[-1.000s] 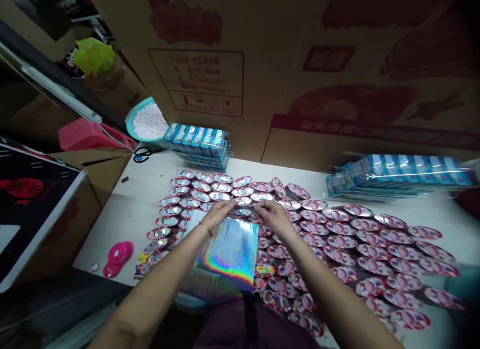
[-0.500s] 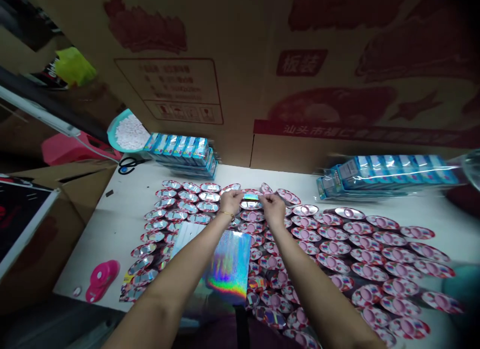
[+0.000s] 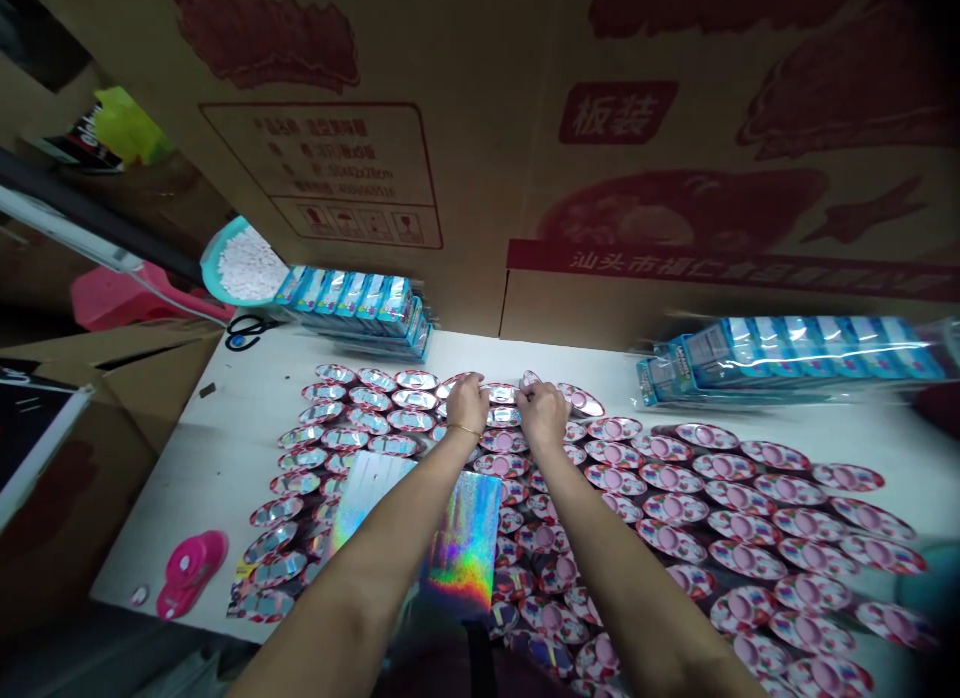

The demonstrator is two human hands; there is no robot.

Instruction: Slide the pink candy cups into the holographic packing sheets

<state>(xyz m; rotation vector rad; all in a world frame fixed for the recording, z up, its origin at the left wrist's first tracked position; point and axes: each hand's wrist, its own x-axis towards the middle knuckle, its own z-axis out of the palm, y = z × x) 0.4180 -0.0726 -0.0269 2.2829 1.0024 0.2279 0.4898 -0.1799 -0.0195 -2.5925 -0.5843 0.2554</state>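
Note:
Many oval, red-and-white patterned pieces lie in rows on the white table. Those on the left carry shiny silver faces, while those on the right show pink round centres. My left hand (image 3: pixel 468 404) is curled down at the left end of an oval piece (image 3: pixel 502 416) with a bluish, reflective strip on its face. Opposite it, my right hand (image 3: pixel 545 414) bends its fingers together at the right end, beside a tilted oval piece (image 3: pixel 529 378). Both sets of fingertips are partly hidden, so what they grip is unclear. A holographic sheet (image 3: pixel 472 523) lies below my forearms.
Blue boxed packs (image 3: pixel 352 300) stand back left, and more wrapped blue packs (image 3: pixel 795 353) back right. A teal bowl (image 3: pixel 217 263) of white pellets, black scissors (image 3: pixel 246 331) and a pink tape dispenser (image 3: pixel 191 573) are on the left. A large printed carton (image 3: pixel 480 298) walls the back.
The small holographic strip stretched between my fingertips is now down on an oval piece. My left hand has turned and curled inward; my right hand has lowered slightly. The view has shifted a little.

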